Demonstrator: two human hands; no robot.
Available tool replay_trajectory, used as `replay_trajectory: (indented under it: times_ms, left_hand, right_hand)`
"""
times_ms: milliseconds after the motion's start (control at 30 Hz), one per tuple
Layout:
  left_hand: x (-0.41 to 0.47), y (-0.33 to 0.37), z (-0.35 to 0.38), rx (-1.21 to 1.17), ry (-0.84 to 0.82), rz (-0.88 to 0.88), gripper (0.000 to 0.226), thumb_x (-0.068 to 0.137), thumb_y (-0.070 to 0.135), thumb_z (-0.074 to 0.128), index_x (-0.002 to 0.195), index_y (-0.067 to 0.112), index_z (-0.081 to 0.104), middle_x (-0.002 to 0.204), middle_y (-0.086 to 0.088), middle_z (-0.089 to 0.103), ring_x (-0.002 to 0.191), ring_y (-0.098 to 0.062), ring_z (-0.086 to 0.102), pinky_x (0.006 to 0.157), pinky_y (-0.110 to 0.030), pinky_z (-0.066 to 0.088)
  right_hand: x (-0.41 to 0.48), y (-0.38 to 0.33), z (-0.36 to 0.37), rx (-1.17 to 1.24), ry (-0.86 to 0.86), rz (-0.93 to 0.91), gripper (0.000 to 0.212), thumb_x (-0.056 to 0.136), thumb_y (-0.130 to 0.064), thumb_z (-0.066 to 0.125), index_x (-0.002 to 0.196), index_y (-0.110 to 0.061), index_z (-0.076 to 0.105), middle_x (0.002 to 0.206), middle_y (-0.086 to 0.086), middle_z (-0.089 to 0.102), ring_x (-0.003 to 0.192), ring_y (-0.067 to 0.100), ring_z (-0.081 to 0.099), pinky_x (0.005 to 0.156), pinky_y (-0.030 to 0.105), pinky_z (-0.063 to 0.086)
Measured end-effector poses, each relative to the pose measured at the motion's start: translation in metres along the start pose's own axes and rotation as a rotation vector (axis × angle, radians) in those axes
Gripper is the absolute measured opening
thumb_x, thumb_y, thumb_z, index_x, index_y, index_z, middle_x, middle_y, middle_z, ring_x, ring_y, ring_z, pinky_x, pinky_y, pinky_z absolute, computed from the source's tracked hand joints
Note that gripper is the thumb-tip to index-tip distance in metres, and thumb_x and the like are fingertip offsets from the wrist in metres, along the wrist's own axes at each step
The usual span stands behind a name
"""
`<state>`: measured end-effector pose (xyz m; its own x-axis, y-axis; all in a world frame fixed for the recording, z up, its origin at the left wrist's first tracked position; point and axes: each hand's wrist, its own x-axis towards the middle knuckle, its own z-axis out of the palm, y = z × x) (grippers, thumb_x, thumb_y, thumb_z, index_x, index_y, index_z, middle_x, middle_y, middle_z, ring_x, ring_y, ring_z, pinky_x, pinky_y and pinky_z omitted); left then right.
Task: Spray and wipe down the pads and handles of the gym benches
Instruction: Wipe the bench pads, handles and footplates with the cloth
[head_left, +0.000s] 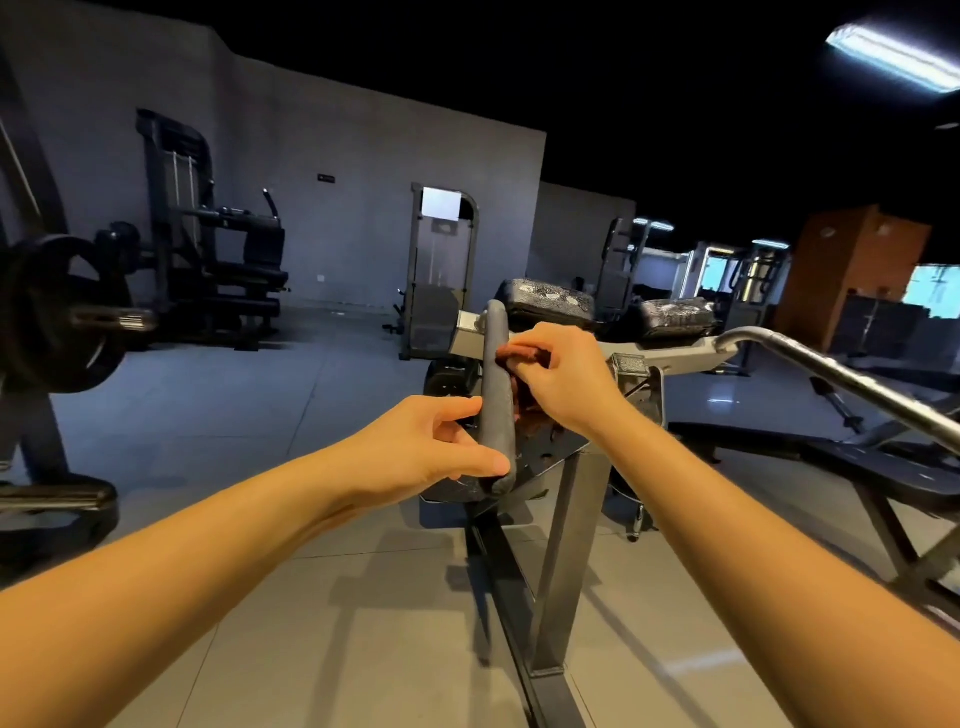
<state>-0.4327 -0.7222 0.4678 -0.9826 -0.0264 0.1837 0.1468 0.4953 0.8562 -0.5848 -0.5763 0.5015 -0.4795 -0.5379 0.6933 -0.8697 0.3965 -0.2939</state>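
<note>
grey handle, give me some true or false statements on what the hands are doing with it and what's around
1. The right hand holds a reddish cloth against the grey handle. True.
2. The left hand holds a spray bottle. False: it grips the handle's lower end, and no bottle is in view.
3. A weight plate sits on a bar at the far left. True.
4. The cloth lies on the floor. False: it is in the right hand, up at the handle.
</note>
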Motion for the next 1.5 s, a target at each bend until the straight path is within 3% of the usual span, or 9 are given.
replay_trajectory:
  times_ms: [67,233,533,733,900,1033,1133,1233,1500]
  left_hand:
    - [-0.001,0.0,0.0,-0.007,0.003,0.0,0.085,0.09,0.032,0.075,0.16,0.019,0.03,0.072,0.017,0.068,0.078,0.006,0.067,0.072,-0.009,0.048]
    - [-0.003,-0.001,0.004,-0.035,0.024,0.004,0.084,0.09,0.03,0.075,0.16,0.019,0.03,0.069,0.016,0.066,0.074,0.006,0.065,0.074,-0.01,0.047]
    - [-0.008,0.004,0.007,-0.063,0.045,-0.051,0.078,0.091,0.032,0.073,0.159,0.025,0.034,0.082,0.017,0.072,0.081,0.009,0.067,0.074,-0.016,0.045]
    - [-0.008,0.002,0.01,-0.138,0.058,-0.034,0.076,0.091,0.022,0.074,0.156,0.022,0.035,0.071,0.012,0.065,0.069,0.007,0.064,0.059,-0.005,0.044]
    - [-0.008,0.0,0.009,-0.127,0.049,-0.045,0.076,0.092,0.027,0.073,0.157,0.027,0.036,0.078,0.011,0.066,0.075,0.003,0.065,0.065,-0.008,0.047]
    - [-0.011,-0.002,0.012,-0.138,0.065,-0.045,0.078,0.091,0.032,0.073,0.158,0.03,0.033,0.075,0.018,0.065,0.076,0.008,0.064,0.067,-0.01,0.046]
    - [-0.011,-0.005,0.013,-0.159,0.08,-0.046,0.076,0.092,0.031,0.071,0.158,0.03,0.034,0.072,0.02,0.065,0.076,0.011,0.063,0.072,-0.017,0.043]
    - [-0.011,-0.006,0.014,-0.176,0.09,-0.039,0.075,0.091,0.03,0.071,0.157,0.029,0.035,0.073,0.02,0.067,0.077,0.012,0.064,0.075,-0.019,0.042]
    - [-0.009,-0.008,0.017,-0.211,0.096,-0.005,0.075,0.091,0.023,0.073,0.157,0.025,0.037,0.072,0.012,0.059,0.078,0.006,0.064,0.086,-0.017,0.042]
  right_hand:
    - [-0.028,-0.009,-0.007,0.066,-0.032,-0.05,0.017,0.097,-0.009,0.065,0.105,-0.017,0.078,0.094,-0.005,0.066,0.085,0.012,0.064,0.08,0.023,0.054]
    - [-0.089,-0.024,-0.03,0.147,-0.14,-0.232,0.016,0.095,-0.008,0.069,0.106,-0.015,0.078,0.093,-0.002,0.067,0.09,0.015,0.064,0.079,0.026,0.052]
    - [-0.001,0.002,-0.002,0.059,-0.027,0.006,0.018,0.097,-0.013,0.066,0.105,-0.021,0.079,0.098,-0.004,0.071,0.096,0.017,0.064,0.091,0.046,0.054]
    - [-0.082,-0.02,-0.033,0.173,-0.195,-0.195,0.018,0.094,-0.009,0.069,0.106,-0.018,0.08,0.093,-0.01,0.068,0.092,0.011,0.066,0.081,0.025,0.054]
    - [-0.021,0.003,-0.015,0.055,-0.111,-0.118,0.021,0.095,-0.012,0.068,0.106,-0.025,0.079,0.095,-0.012,0.068,0.092,0.005,0.062,0.081,0.018,0.047]
    - [0.056,0.039,0.008,-0.11,-0.066,-0.01,0.017,0.097,-0.016,0.067,0.106,-0.023,0.08,0.099,-0.002,0.074,0.091,0.017,0.065,0.083,0.036,0.054]
    - [0.097,0.053,0.02,-0.221,-0.038,0.057,0.019,0.098,-0.015,0.063,0.104,-0.019,0.081,0.091,0.001,0.073,0.085,0.023,0.065,0.067,0.028,0.045]
    - [0.103,0.057,0.028,-0.223,-0.012,0.112,0.02,0.099,-0.015,0.063,0.108,-0.019,0.079,0.098,0.003,0.074,0.092,0.024,0.066,0.073,0.027,0.047]
    - [-0.022,-0.013,-0.034,-0.079,-0.314,-0.251,0.018,0.097,-0.015,0.066,0.104,-0.028,0.077,0.093,-0.015,0.063,0.09,0.007,0.06,0.077,0.024,0.052]
